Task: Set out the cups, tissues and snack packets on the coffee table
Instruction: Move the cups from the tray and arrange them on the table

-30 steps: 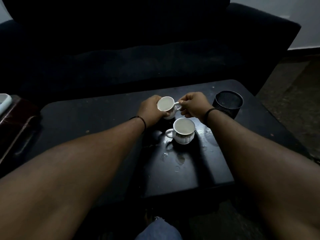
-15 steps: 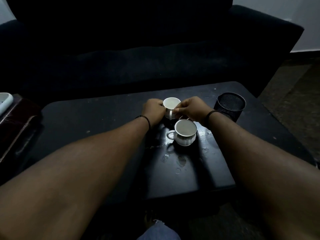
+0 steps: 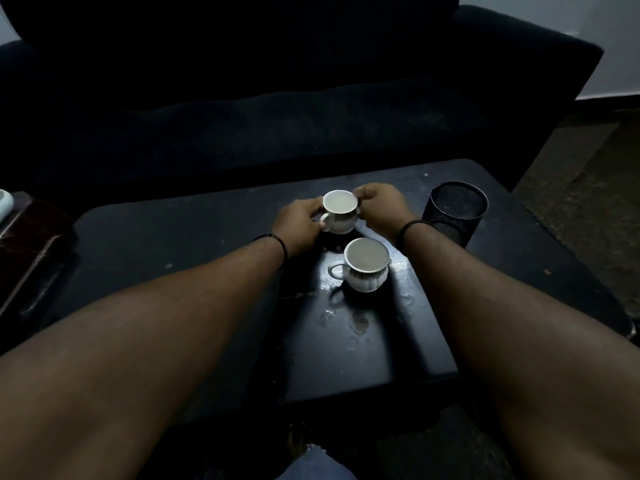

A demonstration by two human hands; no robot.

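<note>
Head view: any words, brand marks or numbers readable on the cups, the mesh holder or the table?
None readable.
Far cup: dark pattern on its side, too blurred to read.
Near cup: plain ribbed wall, no text.
Mesh holder: no label visible.
Coffee table: only wet marks.

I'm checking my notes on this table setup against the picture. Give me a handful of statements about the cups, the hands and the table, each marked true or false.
1. Both hands hold the far cup: the left hand and the right hand flank it. True.
2. The near cup is held by the right hand. False: no hand touches it; it stands alone on the coffee table.
3. The near cup's handle points to the left of the picture. True.
4. The mesh holder lies tipped on its side. False: it stands upright, right of the cups.
5. The table in front of the near cup is dry. False: water drops show there.
</note>
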